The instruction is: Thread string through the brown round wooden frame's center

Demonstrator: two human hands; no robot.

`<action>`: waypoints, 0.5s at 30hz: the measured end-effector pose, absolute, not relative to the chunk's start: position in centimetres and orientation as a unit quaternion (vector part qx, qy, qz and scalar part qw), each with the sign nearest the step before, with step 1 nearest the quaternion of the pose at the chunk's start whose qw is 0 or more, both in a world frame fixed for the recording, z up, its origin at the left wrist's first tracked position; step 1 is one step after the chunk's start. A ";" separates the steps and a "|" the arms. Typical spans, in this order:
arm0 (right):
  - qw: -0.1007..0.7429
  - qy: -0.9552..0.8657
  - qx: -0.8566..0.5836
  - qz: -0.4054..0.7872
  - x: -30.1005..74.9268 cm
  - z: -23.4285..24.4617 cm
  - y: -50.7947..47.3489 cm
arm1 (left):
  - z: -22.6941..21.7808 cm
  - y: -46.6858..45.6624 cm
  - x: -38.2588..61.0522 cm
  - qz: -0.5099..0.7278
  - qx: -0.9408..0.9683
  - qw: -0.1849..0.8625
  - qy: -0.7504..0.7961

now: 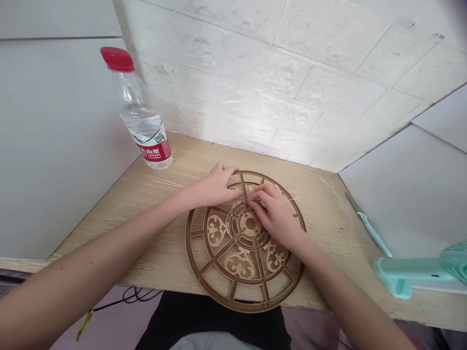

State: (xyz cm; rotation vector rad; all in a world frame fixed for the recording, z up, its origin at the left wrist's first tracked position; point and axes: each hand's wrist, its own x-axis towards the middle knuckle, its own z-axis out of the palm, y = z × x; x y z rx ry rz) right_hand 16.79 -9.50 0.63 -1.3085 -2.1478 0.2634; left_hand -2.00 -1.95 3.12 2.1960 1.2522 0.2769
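A round brown openwork disc (pixel 239 281) with spokes and scroll patterns lies on the wooden table, its near rim jutting past the front edge. Thin red and white wire (pixel 229 221) curves around the ring at its hub. My left hand (pixel 220 187) rests over the far left part of the disc, fingers spread, thumb pointing at the hub. My right hand (pixel 270 211) is just above the hub, thumb and forefinger pinched together at the inner ring beside the wire. What sits between those fingertips is too small to make out.
A water bottle (pixel 146 126) with a red cap stands at the back left. On the right are a turquoise-handled knife (pixel 374 234) by the side panel and a turquoise fan (pixel 412 270). A white brick-patterned wall (pixel 248 82) closes off the back. A black cable (pixel 120 301) hangs below the front edge.
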 end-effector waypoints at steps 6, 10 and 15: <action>0.244 -0.833 -0.494 0.053 16.9 1.1 -9.7 | 3.3 -2.2 -2.0 0.103 0.823 0.292 0.476; 0.221 -0.845 -0.487 0.007 16.6 1.3 -9.9 | 3.1 -2.2 -2.0 0.096 0.828 0.280 0.476; 0.196 -0.854 -0.479 -0.057 16.4 0.9 -9.9 | 2.9 -2.1 -1.9 0.100 0.833 0.271 0.473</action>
